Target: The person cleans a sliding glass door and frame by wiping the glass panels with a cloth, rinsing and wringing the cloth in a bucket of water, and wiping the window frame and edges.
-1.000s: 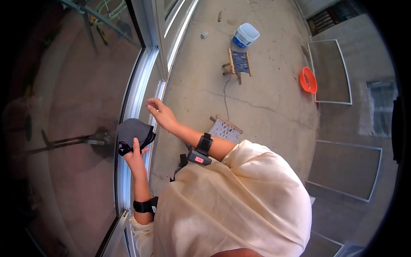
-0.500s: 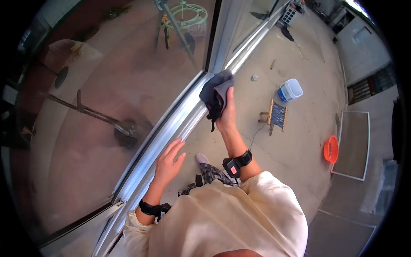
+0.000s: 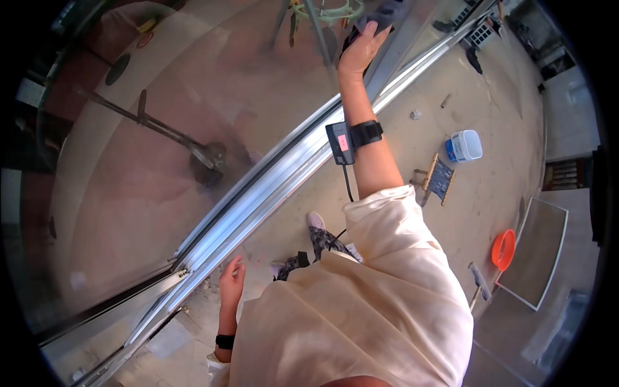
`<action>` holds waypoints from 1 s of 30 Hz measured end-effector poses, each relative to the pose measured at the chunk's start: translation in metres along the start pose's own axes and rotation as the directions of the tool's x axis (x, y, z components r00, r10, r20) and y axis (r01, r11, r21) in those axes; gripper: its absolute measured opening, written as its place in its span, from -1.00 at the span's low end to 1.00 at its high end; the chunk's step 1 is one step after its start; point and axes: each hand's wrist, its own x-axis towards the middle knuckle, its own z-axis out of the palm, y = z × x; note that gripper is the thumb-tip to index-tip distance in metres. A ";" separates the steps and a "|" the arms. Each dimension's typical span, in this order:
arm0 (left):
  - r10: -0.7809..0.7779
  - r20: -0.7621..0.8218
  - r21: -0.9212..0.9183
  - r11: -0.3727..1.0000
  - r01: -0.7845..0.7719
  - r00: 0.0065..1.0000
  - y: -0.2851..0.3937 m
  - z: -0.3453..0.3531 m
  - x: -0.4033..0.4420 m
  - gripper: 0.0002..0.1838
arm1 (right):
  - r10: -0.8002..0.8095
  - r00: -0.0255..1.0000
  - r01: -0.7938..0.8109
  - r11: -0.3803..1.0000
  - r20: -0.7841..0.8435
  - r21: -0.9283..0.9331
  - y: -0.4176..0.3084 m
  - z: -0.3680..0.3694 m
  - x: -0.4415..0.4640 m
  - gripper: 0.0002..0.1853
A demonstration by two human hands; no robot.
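Note:
My right hand (image 3: 363,53) is raised at the top of the view, closed on a dark grey and black cloth (image 3: 388,14). The cloth is up by the vertical frame post (image 3: 396,48) of the glass door, partly cut off by the view's top edge. Below it, the silver door track (image 3: 264,184) runs diagonally beside the large glass pane (image 3: 161,193). Low on the left, my left hand (image 3: 232,278) hangs beside the track with its fingers loosely bent and nothing in them.
On the concrete floor to the right are a woven stool (image 3: 440,178), a white and blue bucket (image 3: 464,146) and an orange basin (image 3: 503,250). A framed screen (image 3: 535,255) leans on the right wall. Reflections show in the glass.
My right hand has carried the cloth up and forward. Earlier my left hand held the cloth; it passed to my right hand, and my left hand has since moved down, away from the track.

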 end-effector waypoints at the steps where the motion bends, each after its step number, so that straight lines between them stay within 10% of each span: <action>1: -0.062 -0.013 -0.042 0.997 0.061 0.998 -0.009 0.001 -0.006 -0.64 | 0.149 0.989 -0.149 0.988 0.009 0.039 0.018 -0.007 -0.024 -0.35; 8: 0.029 -0.018 -0.033 0.999 -0.030 0.999 -0.019 0.005 -0.005 -0.64 | 0.673 0.731 -0.669 0.740 -0.117 0.070 0.099 -0.039 -0.155 -0.27; 13: -0.008 -0.013 -0.081 0.997 0.007 1.000 -0.003 -0.008 -0.002 -0.61 | 0.955 0.284 -0.841 0.293 -0.090 0.455 0.050 -0.026 -0.147 -0.33; 15: -0.004 -0.024 -0.073 0.997 0.003 1.000 -0.007 -0.015 -0.008 -0.61 | 0.847 0.524 -0.751 0.508 -0.087 0.423 -0.011 -0.006 -0.108 -0.41; 18: -0.021 -0.029 -0.074 0.997 0.019 0.999 -0.016 -0.021 -0.013 -0.61 | 0.198 0.978 -0.190 0.975 -0.065 0.115 -0.103 0.034 -0.052 -0.37; 21: -0.030 -0.007 -0.094 0.995 0.029 1.000 -0.021 -0.022 -0.009 -0.60 | -0.286 0.958 0.286 0.958 -0.019 0.012 -0.183 0.068 -0.007 -0.32; 25: -0.064 0.029 -0.144 0.987 0.067 0.998 -0.021 -0.016 0.002 -0.60 | -0.527 0.850 0.527 0.850 0.017 0.016 -0.195 0.077 0.003 -0.30; 29: -0.171 0.022 -0.242 0.955 0.171 0.985 -0.031 -0.014 -0.003 -0.62 | -0.333 0.937 0.344 0.933 0.106 -0.104 -0.121 0.041 -0.034 -0.57; 30: -0.167 0.016 -0.248 0.954 0.166 0.986 -0.034 -0.014 -0.007 -0.62 | -0.132 0.988 0.145 0.975 0.086 -0.170 -0.099 0.030 -0.050 -0.33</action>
